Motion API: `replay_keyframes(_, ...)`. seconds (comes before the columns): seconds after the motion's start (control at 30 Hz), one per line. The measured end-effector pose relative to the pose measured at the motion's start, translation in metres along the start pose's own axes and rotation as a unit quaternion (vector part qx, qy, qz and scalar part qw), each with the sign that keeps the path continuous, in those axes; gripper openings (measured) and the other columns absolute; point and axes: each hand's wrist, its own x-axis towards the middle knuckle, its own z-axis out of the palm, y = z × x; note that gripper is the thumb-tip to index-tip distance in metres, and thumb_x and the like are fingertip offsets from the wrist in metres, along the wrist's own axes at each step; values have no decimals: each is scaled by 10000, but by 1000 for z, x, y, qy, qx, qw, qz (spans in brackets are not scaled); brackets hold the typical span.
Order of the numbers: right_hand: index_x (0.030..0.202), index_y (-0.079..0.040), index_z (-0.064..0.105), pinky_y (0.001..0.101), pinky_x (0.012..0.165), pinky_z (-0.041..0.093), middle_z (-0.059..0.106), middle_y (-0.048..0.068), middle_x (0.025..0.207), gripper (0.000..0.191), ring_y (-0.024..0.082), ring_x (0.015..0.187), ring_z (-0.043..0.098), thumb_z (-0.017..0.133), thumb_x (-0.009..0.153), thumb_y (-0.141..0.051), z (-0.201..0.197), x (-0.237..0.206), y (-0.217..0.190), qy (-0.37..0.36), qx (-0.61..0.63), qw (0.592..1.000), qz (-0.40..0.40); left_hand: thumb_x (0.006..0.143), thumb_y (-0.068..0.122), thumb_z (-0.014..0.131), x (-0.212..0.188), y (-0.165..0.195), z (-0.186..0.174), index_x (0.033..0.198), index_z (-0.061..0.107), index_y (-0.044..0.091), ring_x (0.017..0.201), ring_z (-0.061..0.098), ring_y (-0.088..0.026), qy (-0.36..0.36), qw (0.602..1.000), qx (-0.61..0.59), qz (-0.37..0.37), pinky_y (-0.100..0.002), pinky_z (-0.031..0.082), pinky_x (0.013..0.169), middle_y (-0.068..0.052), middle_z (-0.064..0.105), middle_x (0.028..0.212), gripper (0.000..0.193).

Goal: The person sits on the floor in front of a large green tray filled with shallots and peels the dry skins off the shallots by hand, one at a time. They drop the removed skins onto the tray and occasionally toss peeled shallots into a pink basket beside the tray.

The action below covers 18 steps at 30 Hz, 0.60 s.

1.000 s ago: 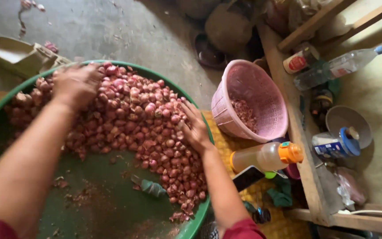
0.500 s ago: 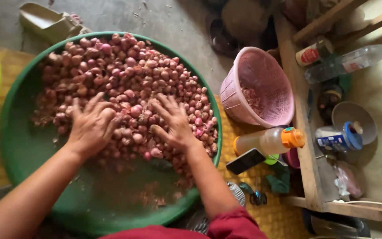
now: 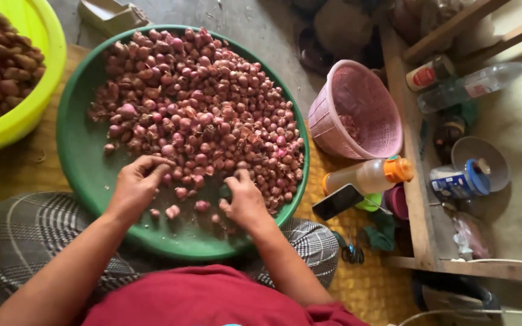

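Down at the near edge of the green basin, both hands sit on the shallots piled inside, left hand fingers curled loosely, right hand fingers bunched, can't tell what's pinched.

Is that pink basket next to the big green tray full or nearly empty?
Nearly empty. The pink basket shows its bare mesh wall and bottom, with only a small heap of peelings or bits inside; what they are, I cannot tell.
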Motion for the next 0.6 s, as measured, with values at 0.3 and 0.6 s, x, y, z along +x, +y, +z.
replay_keyframes(0.3,1193,-36,617,281,738,578,694,38,996,325,122,840,685,655,871,-62,-7,-30,-27,-76,554,825,83,877,53,770,-50,12,7,1017,680,-11,798,699,-150,-31,980,-166,-106,-270,557,718,-96,755,915,178)
replay_keyframes(0.6,1369,-69,604,248,626,533,731,89,1046,350,128,797,684,612,1037,-180,-16,-33,-61,-143,511,839,121,883,55,765,-63,11,13,1022,696,18,875,677,-70,-42,980,-194,-16,-227,553,799,-36,757,973,159)
